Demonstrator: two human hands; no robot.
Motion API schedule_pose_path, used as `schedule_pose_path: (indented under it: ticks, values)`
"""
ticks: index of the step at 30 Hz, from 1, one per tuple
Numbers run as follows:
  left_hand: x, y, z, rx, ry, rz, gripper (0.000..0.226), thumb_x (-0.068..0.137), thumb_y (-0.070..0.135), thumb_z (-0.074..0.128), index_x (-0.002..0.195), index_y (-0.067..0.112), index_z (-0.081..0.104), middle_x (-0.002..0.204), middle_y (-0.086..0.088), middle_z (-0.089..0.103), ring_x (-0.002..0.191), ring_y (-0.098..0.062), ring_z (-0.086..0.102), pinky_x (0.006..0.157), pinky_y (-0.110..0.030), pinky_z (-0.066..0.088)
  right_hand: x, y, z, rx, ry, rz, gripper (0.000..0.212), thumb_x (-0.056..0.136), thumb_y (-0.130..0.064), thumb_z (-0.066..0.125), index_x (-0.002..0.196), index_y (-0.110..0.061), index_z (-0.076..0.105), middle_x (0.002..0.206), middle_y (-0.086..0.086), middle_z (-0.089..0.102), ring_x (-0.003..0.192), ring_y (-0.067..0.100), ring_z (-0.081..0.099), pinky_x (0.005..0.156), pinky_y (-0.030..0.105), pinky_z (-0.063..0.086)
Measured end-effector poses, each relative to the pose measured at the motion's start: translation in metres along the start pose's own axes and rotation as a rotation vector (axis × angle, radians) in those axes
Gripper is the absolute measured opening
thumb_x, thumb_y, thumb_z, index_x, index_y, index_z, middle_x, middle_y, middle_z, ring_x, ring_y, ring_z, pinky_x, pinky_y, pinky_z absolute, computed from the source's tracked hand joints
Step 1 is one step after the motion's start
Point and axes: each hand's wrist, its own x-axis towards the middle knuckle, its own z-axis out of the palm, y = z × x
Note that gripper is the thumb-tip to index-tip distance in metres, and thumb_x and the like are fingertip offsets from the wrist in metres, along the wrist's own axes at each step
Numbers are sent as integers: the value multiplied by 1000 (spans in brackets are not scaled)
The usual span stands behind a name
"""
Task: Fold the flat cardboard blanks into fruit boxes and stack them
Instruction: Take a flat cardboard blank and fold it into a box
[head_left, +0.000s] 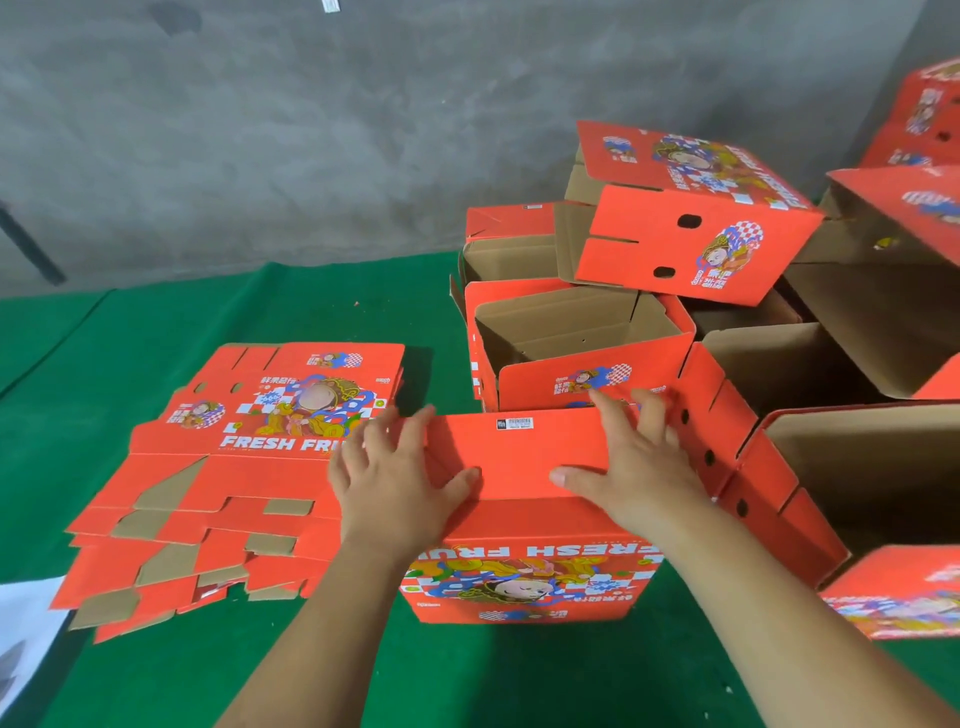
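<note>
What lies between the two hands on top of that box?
In the head view, a bare red flap of the box being folded spans between the left hand and right hand; only a small barcode label sits there.

We record a red fruit box (524, 499) on the green worktop (156, 322), our left hand (387, 478) and right hand (631, 462) pressing flat on its top panel. Left: stack of flat blanks (223, 483). Right: pile of folded boxes (691, 291).
</note>
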Motion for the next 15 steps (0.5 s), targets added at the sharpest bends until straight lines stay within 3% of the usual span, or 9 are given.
schedule_pose_path:
  ticks: [2, 4, 6, 9, 10, 12, 14, 15]
  values:
    - [5, 0, 0, -9, -126, -139, 113, 67, 81, 69, 156, 54, 5, 167, 0, 11, 155, -30, 16, 116, -70, 11, 1, -5, 2, -125, -18, 29, 100, 75, -70, 76, 149, -44, 15, 151, -2, 8, 135, 37, 39, 100, 50, 45]
    - [8, -1, 0, -73, -170, -129, 115, 69, 77, 71, 157, 52, 2, 164, 0, 17, 147, -32, 37, 114, -71, 25, 3, -7, 1, -159, -21, 34, 96, 75, -68, 77, 146, -41, 17, 145, -1, 15, 129, 38, 46, 96, 50, 47]
    - [11, -1, -2, -205, -134, -83, 106, 76, 68, 70, 159, 45, 9, 160, -4, 30, 133, -35, 53, 109, -55, 42, 5, -5, -2, -100, -10, -1, 92, 78, -69, 72, 149, -40, 20, 145, -2, 17, 127, 37, 49, 98, 48, 46]
    - [12, -6, -3, -445, -117, -124, 93, 82, 57, 71, 159, 38, 22, 149, 0, 48, 132, -28, 55, 108, -38, 43, 3, 2, 0, 95, 44, -2, 78, 87, -70, 59, 151, -42, 26, 148, -12, 16, 133, 33, 47, 103, 42, 39]
    - [12, -7, -5, -593, -142, -198, 86, 79, 55, 73, 153, 41, 31, 141, 3, 56, 127, -27, 59, 109, -37, 44, 1, 4, 2, 166, 67, 21, 76, 88, -68, 58, 151, -42, 27, 148, -14, 16, 134, 31, 46, 101, 39, 37]
    - [10, -8, -6, -889, -189, -357, 62, 75, 53, 73, 131, 49, 46, 125, -7, 70, 112, -31, 69, 107, -49, 50, -3, 9, 3, 344, 80, 101, 76, 88, -62, 63, 153, -42, 28, 150, -12, 20, 137, 27, 43, 97, 34, 32]
    - [4, -7, -10, -946, -207, -378, 44, 85, 48, 75, 119, 47, 48, 114, -11, 73, 103, -33, 71, 101, -54, 53, -10, 9, -4, 584, 30, 219, 70, 90, -56, 67, 151, -45, 35, 150, -8, 34, 135, 22, 46, 99, 30, 33]
    - [-1, -5, -10, -936, -201, -368, 39, 90, 46, 74, 118, 44, 48, 113, -12, 72, 103, -33, 71, 101, -54, 53, -16, 7, -9, 730, 0, 267, 56, 91, -53, 67, 142, -52, 45, 140, -11, 51, 126, 15, 56, 96, 29, 40]
